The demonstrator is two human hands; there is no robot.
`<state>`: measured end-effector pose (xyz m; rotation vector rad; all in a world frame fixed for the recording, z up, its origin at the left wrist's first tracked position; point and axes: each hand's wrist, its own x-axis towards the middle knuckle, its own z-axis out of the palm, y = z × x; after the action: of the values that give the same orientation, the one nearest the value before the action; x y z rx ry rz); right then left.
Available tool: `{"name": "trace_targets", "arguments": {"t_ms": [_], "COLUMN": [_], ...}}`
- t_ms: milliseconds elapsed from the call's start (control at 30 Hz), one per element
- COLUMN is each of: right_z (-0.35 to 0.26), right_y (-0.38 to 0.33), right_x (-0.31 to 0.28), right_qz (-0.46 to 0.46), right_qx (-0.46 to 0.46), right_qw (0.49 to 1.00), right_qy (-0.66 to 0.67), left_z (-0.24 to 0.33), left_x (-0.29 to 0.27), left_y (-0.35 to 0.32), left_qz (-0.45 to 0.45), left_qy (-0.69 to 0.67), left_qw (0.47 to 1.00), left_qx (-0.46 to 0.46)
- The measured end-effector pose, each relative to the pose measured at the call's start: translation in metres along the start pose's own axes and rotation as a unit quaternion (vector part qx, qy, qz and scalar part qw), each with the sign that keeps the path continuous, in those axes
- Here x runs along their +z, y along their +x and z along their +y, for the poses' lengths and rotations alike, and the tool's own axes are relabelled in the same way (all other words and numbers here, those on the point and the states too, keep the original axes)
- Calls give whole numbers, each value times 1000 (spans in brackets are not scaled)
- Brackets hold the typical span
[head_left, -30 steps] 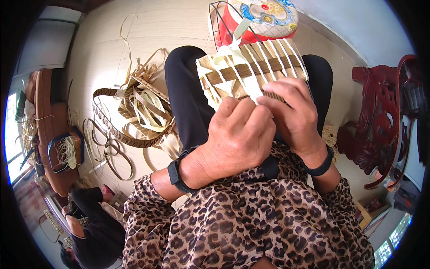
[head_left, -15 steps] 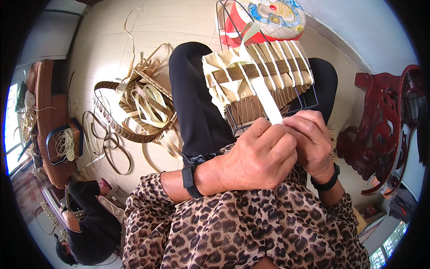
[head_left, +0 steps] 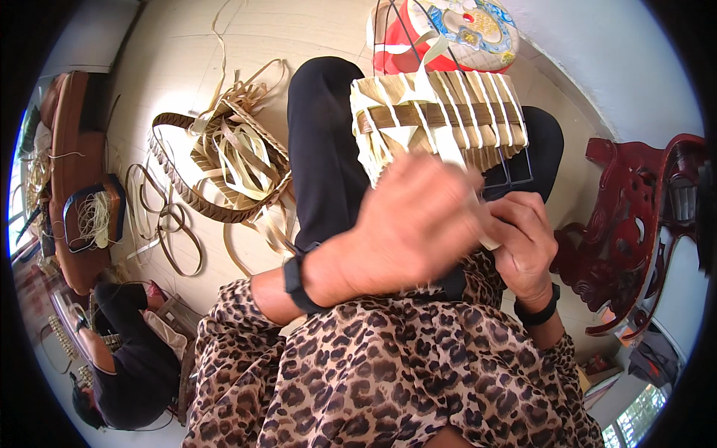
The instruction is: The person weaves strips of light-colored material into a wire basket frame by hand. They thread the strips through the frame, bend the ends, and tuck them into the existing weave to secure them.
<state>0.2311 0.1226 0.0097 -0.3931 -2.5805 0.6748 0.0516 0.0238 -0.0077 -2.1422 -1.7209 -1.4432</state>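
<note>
Tiled floor (head_left: 254, 37), wire-framed basket (head_left: 478, 115), strip (head_left: 447, 145) in right grip (head_left: 521, 243)

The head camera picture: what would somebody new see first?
Probably the strip-wrapped wire frame at upper centre, with the blurred left hand just below it. Next, the big tangle of pale and tan strips on the left, and the red thing with a blue-patterned top at the top edge.

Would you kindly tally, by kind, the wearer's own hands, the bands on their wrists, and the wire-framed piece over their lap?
Bare left hand and bare right hand: 2
Black left wristband and black right wristband: 2
Partly wrapped, boxy dark wire-framed piece: 1
Total: 5
</note>
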Motion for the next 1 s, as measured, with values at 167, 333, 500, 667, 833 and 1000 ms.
{"name": "trace_targets", "arguments": {"t_ms": [167,333,500,667,833,1000], "right_z": [22,29,61,68,68,68], "right_y": [14,67,104,117,116,116], "right_x": [-17,-21,-6,-5,-1,2], "right_qz": [-61,-55,-127,-208,-208,-201], "right_qx": [13,76,-113,-158,-165,-142], "right_qw": [998,995,984,965,964,969], "right_qy": [13,-23,-49,-1,8,16], "left_z": [-60,-75,-65,-51,-43,-42], "left_x": [-32,-31,-16,-14,-17,-17], "left_y": [-7,4,11,25,30,35], "left_qz": [-34,-109,-127,-133,-158,-195], "left_qy": [76,-26,9,85,130,123], "left_qw": [968,955,961,958,956,945], "left_qx": [-236,-276,-244,-240,-212,-231]}}
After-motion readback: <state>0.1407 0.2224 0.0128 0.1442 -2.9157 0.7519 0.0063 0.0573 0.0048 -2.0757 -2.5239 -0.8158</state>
